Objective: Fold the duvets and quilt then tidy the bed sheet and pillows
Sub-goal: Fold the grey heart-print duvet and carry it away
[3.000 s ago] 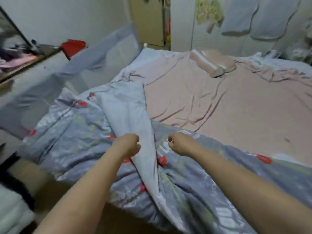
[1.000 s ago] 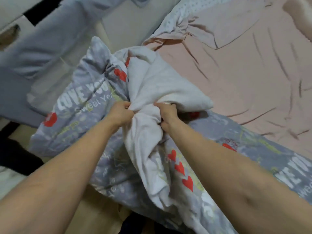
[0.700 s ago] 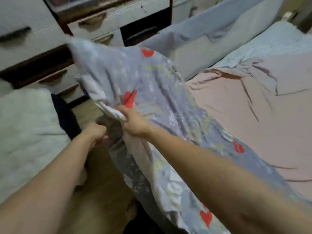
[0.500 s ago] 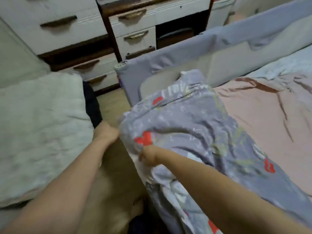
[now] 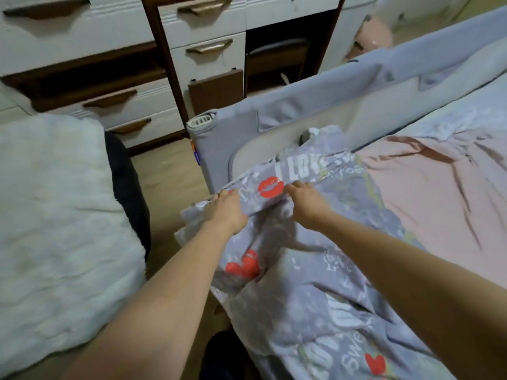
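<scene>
Left hand and right hand both lie knuckles-up on a folded edge of the grey printed duvet with red hearts and lips, fingers curled over the fold and gripping it, thumbs hidden underneath. Half a second ago the hands were apart with the left off the cloth near the floor side; now both sit close together on the same ridge, so the bunched corner has been laid down on the bed's near-left corner. Judgement: first fold of this duvet is being set and aligned, most of the task still ahead. The duvet runs along the near edge of the bed, draping off toward the floor. Beyond it the pink wrinkled bed sheet lies bare and uneven. A grey fabric bed rail stands along the far side. A white fluffy quilt sits left, over something dark. Behind, white drawers with brown handles, on a wooden floor.
</scene>
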A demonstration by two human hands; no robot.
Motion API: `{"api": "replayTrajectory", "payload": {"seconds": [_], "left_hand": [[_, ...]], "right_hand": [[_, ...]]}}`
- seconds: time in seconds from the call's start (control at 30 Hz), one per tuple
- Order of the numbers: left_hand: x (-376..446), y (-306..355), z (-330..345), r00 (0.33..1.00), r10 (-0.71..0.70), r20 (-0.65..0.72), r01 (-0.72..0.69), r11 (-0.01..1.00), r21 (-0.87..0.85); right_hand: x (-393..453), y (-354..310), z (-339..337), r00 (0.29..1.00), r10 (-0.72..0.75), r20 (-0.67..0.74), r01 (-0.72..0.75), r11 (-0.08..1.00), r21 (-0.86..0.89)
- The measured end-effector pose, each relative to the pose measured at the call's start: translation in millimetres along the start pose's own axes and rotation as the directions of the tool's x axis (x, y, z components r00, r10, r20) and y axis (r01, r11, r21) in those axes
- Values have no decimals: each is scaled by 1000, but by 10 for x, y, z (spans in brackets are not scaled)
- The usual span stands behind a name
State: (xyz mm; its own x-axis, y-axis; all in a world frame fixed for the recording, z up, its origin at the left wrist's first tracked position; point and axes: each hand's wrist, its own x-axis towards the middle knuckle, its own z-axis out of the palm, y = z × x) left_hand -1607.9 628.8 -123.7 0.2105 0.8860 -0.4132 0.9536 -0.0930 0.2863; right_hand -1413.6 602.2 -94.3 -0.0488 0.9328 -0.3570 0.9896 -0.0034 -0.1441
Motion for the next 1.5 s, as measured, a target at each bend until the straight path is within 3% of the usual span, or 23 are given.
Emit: {"api": "replayTrajectory", "payload": {"seconds": [0.1,0.17,0.23,0.27,0.33,0.4,0.43,0.5,0.57,0.6,0.63,0.7,0.77,0.87,0.97,1.07,1.17,1.27,1.37,1.5], "left_hand": [[357,-64,61,994,71,82,-72,997,10],[608,-93,93,982,118,150,-118,993,-10],[739,-82,110,967,157,202,-158,987,-12],[835,-87,140,956,182,230,-184,983,-13],[933,-59,179,934,209,289,-216,976,-6],[942,-34,227,904,211,372,-233,972,15],[927,-35,228,881,216,421,-240,971,4],[918,-97,138,888,263,376,-235,965,-119],[944,-281,-66,963,232,138,-203,959,-199],[966,-410,-148,979,204,0,-203,974,-105],[974,-511,-214,976,207,-61,-204,977,56],[966,-590,-120,983,180,24,-180,950,255],[1001,-515,140,975,86,205,-125,975,184],[1113,-464,425,908,9,418,-57,993,102],[1226,-585,485,853,-49,520,22,998,58],[1247,-700,589,815,-54,577,23,998,62],[1130,-678,625,827,2,562,-102,984,147],[890,-547,452,869,151,470,-293,924,244],[735,-343,140,839,288,461,-401,901,166],[380,158,-312,806,315,501,-364,931,0]], "right_hand": [[442,104,-119,998,-45,38,54,957,-285],[760,204,-217,984,-173,47,174,861,-477],[972,295,-247,932,-364,4,314,798,-514],[1052,303,-245,926,-363,105,361,765,-533],[1185,286,-227,892,-229,391,421,737,-529],[1178,274,-174,879,-193,436,410,773,-484],[1158,262,-157,897,-247,365,404,793,-455],[1114,290,-76,900,-436,15,409,831,-376],[1120,283,-26,839,-455,-298,346,869,-354],[1180,233,-16,835,-436,-336,324,883,-341],[1253,177,23,843,-446,-300,347,878,-329],[1393,58,142,877,-475,-72,437,850,-294],[1532,-37,238,890,-416,185,455,829,-326],[1751,-128,429,884,-319,340,450,776,-441],[1879,-194,666,864,-215,456,436,772,-463],[1897,-248,800,825,-103,556,365,848,-385],[1726,-274,735,801,-45,597,319,877,-361],[1315,-294,435,810,-104,576,394,825,-404],[839,-191,66,843,-145,519,386,834,-394],[159,62,-579,921,-200,334,343,822,-454]]}}
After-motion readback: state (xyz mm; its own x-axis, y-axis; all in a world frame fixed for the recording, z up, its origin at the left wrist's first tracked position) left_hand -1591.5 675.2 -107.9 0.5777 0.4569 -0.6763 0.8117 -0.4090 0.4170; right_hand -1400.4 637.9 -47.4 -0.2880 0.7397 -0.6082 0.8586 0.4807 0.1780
